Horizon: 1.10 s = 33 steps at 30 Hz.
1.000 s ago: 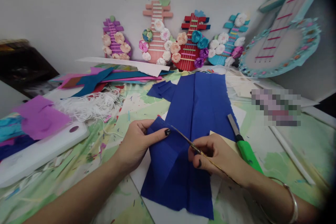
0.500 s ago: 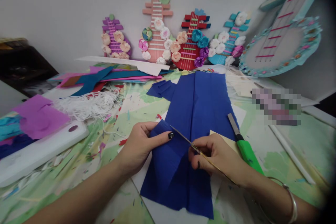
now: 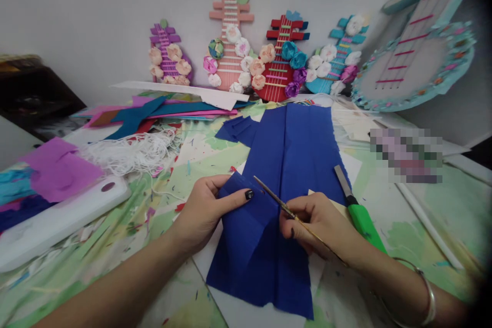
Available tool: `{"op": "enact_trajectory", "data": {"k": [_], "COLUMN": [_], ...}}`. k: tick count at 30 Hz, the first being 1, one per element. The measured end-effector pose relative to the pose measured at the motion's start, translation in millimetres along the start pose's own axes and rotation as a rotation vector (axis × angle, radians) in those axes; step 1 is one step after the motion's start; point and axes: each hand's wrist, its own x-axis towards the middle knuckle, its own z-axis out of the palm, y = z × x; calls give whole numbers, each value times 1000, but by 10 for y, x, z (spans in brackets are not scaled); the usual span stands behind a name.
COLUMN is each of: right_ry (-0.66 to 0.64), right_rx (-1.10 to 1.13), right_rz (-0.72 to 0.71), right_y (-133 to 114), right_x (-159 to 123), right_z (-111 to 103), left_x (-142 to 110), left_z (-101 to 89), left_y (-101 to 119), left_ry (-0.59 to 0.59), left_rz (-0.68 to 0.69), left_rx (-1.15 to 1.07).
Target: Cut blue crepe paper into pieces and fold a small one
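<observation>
Pinched between thumb and fingers of my left hand (image 3: 215, 205) is the corner of a blue piece of paper (image 3: 242, 251), which hangs toward the front. My right hand (image 3: 317, 223) grips a pair of scissors (image 3: 284, 207), seen edge-on, blades pointing up and left beside the upper edge of the held piece. Whether the blades touch the paper, I cannot tell. Behind lies a long creased blue paper sheet (image 3: 303, 143). Small folded blue pieces (image 3: 236, 129) rest at its left. A cutter with a green handle (image 3: 365, 225) lies just right of my right hand.
White string (image 3: 130, 151) is heaped at the left, near a white glue-gun-like or flat device (image 3: 65, 220) and purple paper (image 3: 57, 169). Coloured strips (image 3: 138, 115) lie behind. Flower-decorated miniature guitars (image 3: 230, 51) lean on the wall. A white stick (image 3: 428, 225) lies right.
The scissors have shifted slightly up, their tips now clear to see near the edge of the held paper. My right hand rose a little; my left hand keeps its hold.
</observation>
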Motion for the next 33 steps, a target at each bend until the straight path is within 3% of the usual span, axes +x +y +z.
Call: {"op": "enact_trajectory", "data": {"k": [6, 11, 33], "right_ry": [-5, -58, -38], "right_rx": [28, 49, -15], "right_rz": [-150, -107, -23], "right_y": [-5, 19, 9], "right_x": [-19, -19, -11], "right_z": [-1, 16, 50], "left_x": [6, -8, 10], "left_z": [0, -12, 0], "left_y": [0, -24, -20], "left_ry": [-3, -27, 4], "left_rz": [-12, -9, 7], "left_rx": [-7, 15, 93]}}
